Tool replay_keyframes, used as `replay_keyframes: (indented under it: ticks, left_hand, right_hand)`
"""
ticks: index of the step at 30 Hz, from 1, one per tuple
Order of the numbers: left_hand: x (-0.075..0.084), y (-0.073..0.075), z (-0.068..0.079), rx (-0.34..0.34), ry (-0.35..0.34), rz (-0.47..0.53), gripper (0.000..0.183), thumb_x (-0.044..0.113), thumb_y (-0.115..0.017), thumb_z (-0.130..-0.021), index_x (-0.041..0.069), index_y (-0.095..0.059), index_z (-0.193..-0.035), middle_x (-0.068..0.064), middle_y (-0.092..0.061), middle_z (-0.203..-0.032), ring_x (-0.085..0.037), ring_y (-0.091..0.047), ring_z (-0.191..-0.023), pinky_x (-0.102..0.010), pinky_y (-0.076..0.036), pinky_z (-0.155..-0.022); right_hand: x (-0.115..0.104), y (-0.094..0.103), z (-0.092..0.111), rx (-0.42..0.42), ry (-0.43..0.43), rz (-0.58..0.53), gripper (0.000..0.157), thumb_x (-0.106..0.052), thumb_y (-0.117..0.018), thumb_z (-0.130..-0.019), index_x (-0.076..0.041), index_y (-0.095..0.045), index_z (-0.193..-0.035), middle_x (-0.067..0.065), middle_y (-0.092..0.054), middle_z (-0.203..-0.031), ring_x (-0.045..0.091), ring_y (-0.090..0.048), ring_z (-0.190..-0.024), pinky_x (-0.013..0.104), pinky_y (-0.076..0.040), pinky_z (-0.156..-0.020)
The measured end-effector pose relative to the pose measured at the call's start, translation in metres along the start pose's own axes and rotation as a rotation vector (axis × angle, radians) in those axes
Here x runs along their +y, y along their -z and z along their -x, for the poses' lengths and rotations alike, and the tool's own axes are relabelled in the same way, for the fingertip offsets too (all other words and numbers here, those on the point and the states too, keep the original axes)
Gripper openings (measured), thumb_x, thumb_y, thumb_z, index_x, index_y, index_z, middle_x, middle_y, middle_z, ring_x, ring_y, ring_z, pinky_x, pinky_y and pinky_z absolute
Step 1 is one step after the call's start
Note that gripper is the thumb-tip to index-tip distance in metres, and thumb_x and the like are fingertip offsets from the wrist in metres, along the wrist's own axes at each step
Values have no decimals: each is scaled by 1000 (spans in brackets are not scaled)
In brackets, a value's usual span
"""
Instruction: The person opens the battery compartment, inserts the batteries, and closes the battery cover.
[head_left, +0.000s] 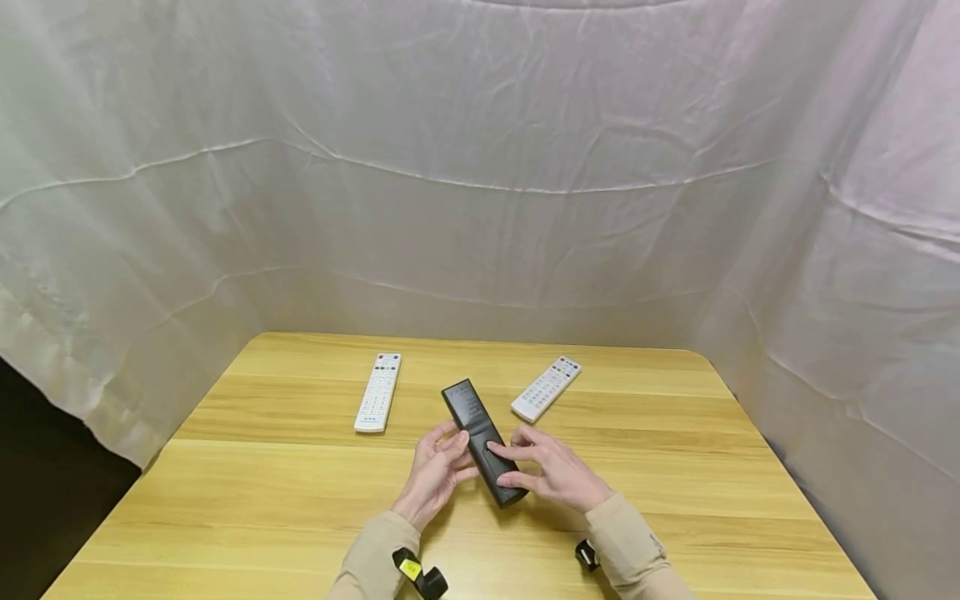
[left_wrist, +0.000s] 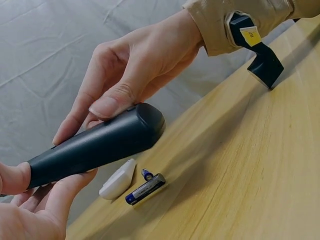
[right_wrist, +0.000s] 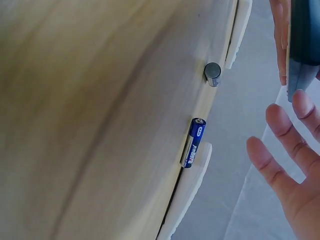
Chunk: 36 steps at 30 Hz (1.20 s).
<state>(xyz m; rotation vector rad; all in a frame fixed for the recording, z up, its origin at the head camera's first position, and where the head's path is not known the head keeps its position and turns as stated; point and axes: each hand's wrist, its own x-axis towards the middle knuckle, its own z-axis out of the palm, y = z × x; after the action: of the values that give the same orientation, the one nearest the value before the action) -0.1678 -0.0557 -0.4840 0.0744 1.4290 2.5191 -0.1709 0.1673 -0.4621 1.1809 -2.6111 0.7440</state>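
Observation:
A black remote control [head_left: 465, 407] is tilted over the table, its back with the battery cover [head_left: 487, 458] facing up. My left hand [head_left: 433, 477] grips it along its left side, thumb on top and fingers underneath. From the right, my right hand [head_left: 562, 473] rests its index fingertip and thumb on the cover near the lower end. In the right wrist view, the other fingers of this hand are loosely extended. Below the remote, a blue battery [right_wrist: 194, 143] and a second battery [right_wrist: 212, 76] lie on the table; hands and remote hide them in the head view.
Two white remote controls lie button side up farther back on the wooden table [head_left: 225, 500], one at the left [head_left: 378, 393] and one at the right [head_left: 547, 389]. Pale curtains [head_left: 480, 242] hang around the table's back and sides.

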Motion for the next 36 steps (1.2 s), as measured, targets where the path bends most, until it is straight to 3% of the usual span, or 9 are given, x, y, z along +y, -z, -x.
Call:
replay_keyframes:
  ticks: [9, 16, 25, 32, 36]
  left_hand:
    - [0, 1, 0, -29, 20, 35, 53, 8, -48, -105, -8, -24, -149, -9, -71, -116, -20, -73, -102, -42, -62, -95]
    - [1, 4, -2, -84, 55, 42, 58, 13, -48, -106, -5, -19, -154, -24, -55, -141, -19, -68, -110, -41, -58, -103]
    - [-1, 10, -6, -165, 93, 12, 64, 24, -49, -106, -6, -15, -152, -22, -54, -139, -17, -66, -113, -38, -57, -106]
    - [2, 12, -7, -151, 92, -27, 68, 29, -52, -105, -2, -16, -153, -18, -58, -136, -16, -68, -111, -36, -58, -105]
    - [4, 13, -7, -105, 66, -91, 70, 32, -53, -104, 0, -16, -154, -24, -50, -145, -19, -65, -118, -43, -54, -110]
  right_hand:
    - [-2, 1, 3, -7, -1, 34, 46, -36, -64, -98, -18, -60, -140, -3, -60, -103, 7, -48, -77, 13, -44, -66]
    - [-1, -1, 4, 10, -68, -106, 44, -31, -61, -101, -19, -58, -142, -4, -60, -106, 1, -47, -79, 14, -47, -68]
    - [0, -1, 6, 125, -128, -246, 38, -22, -61, -101, -11, -63, -137, 0, -65, -107, 1, -54, -85, 21, -54, -72]
    - [5, -2, 7, 207, -122, -275, 34, -14, -61, -100, -7, -66, -132, -3, -62, -94, -2, -52, -79, 19, -52, -68]
    - [9, -3, 7, 242, -111, -282, 32, -11, -61, -99, -6, -66, -131, -3, -63, -94, -3, -53, -79, 20, -53, -68]
